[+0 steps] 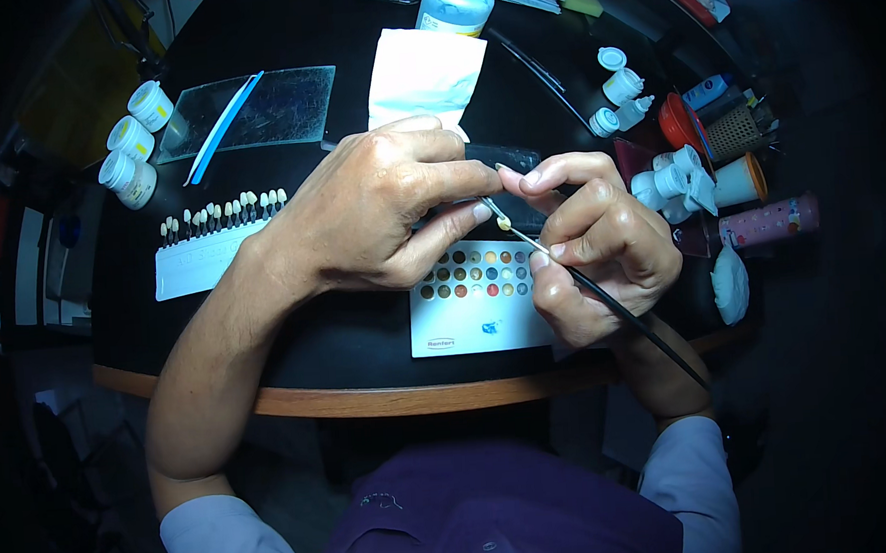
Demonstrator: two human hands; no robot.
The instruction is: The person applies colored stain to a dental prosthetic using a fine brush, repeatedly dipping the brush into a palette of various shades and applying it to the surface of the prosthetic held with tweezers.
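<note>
My left hand (384,194) is closed, thumb and forefinger pinching a thin metal holder (488,205). At its end sits a small yellowish tooth crown (503,223). The fingers of my right hand (606,233) wrap round a fine paintbrush (620,312) with a black handle, its tip at or very near the crown. My right forefinger meets the left fingertips. Below both hands lies a white palette (476,325) with rows of small coloured wells; my hands cover part of it. Most of the metal holder is hidden by the left fingers.
Left of my left forearm stands a tooth shade guide (207,262). Beyond it are a glass slab (294,104) and white jars (129,180). A folded white tissue (422,72) and a blue bottle (454,11) stand at the back. Small containers (670,179) crowd the right side.
</note>
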